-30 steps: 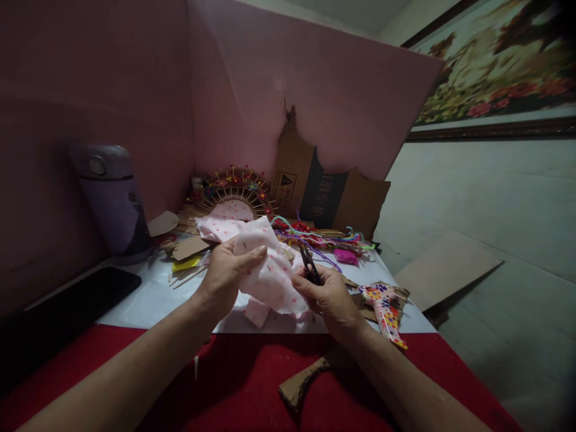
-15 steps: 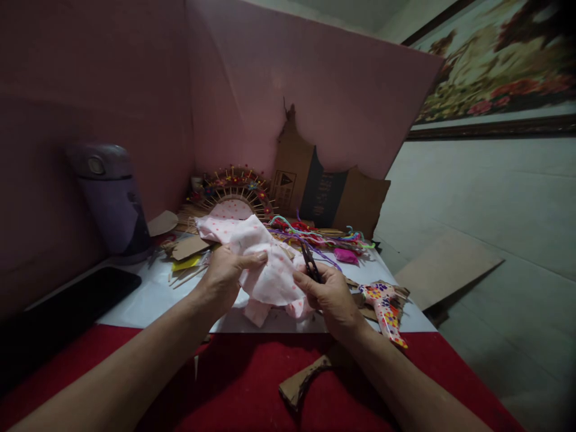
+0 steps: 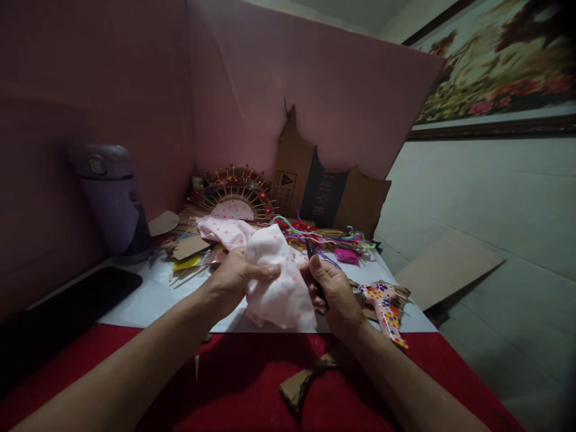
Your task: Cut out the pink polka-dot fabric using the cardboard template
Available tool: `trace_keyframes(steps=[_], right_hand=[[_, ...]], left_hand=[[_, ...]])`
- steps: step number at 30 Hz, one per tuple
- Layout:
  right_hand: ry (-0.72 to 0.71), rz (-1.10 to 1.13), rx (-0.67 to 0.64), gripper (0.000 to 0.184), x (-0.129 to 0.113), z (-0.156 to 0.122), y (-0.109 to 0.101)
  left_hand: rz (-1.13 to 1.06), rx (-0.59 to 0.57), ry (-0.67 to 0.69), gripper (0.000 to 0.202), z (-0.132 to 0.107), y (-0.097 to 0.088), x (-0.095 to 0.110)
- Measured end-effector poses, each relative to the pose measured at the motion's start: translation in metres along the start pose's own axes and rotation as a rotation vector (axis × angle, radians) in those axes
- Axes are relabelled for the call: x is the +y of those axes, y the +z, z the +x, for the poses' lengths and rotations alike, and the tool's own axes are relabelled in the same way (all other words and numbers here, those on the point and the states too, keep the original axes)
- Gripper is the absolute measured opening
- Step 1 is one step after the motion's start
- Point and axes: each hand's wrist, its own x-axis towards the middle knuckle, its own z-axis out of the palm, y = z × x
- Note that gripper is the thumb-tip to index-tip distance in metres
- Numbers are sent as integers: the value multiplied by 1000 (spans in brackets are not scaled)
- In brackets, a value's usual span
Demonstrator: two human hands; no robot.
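Observation:
My left hand [image 3: 234,279] pinches a piece of pink cloth with red dots [image 3: 281,288] between thumb and fingers, holding it up over the white sheet [image 3: 148,294]. My right hand [image 3: 333,294] is closed round small black scissors [image 3: 312,252] and also touches the cloth's right edge. The blades point up and away, just past the cloth. More of the same dotted cloth [image 3: 222,231] lies behind on the table.
A purple flask [image 3: 114,198] stands at the left, a black phone [image 3: 67,312] in front of it. Behind lie a stick-and-bead fan piece [image 3: 234,186], coloured cords [image 3: 324,237], cardboard pieces [image 3: 328,192], and a flowered glue gun [image 3: 387,312]. A cardboard scrap [image 3: 299,384] rests on red cloth [image 3: 243,384].
Both hands have drawn closer together. The cloth has been regathered and now hangs lower between them. The scissors have tucked deeper into my right hand, with less of the blades showing.

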Motion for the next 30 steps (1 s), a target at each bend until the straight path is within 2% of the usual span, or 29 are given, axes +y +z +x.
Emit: trace_keyframes(steps=[3, 10, 18, 25, 30], right_hand=[[-8, 20, -47, 39, 1, 0, -1], [-93, 12, 25, 29, 0, 1, -1], [-90, 30, 93, 28, -3, 0, 1], [-118, 88, 213, 32, -2, 3, -1], [-120, 119, 205, 34, -4, 2, 2]], left_hand=[[111, -102, -64, 28, -2, 0, -6], [204, -243, -243, 34, -6, 2, -12], [218, -233, -269, 28, -8, 6, -7], [75, -203, -341, 28, -5, 3, -14], [60, -138, -328, 25, -6, 4, -14]])
